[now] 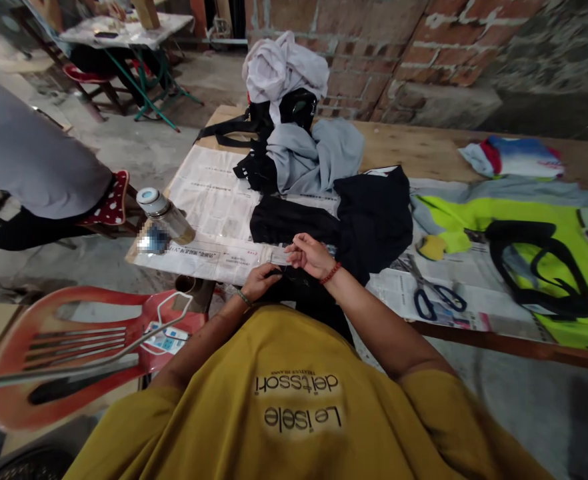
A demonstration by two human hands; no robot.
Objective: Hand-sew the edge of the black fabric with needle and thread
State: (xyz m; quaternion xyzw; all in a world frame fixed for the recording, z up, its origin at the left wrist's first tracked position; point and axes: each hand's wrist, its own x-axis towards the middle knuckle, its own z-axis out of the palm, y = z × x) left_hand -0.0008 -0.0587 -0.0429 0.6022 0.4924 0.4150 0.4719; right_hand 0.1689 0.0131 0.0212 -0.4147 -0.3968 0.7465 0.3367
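At the table's near edge, my left hand (260,283) is closed, its fingertips pinching the edge of a black cloth (301,285) over my lap. My right hand (310,257) is raised just above and to the right of it, thumb and fingers drawn together. Anything between those fingertips is too small to make out. Beyond both hands a folded black garment (294,223) lies on newspaper, and a dark navy garment (374,220) lies against its right side. Scissors with dark blue handles (437,298) rest to the right of my right forearm.
A bottle (167,217) stands at the table's left corner. Grey cloth (319,157) and a white cloth bundle (287,70) lie at the back. Neon-yellow clothing (494,220) with a black strap loop (544,270) covers the right side. A red plastic chair (74,297) is at left, near a seated person (39,153).
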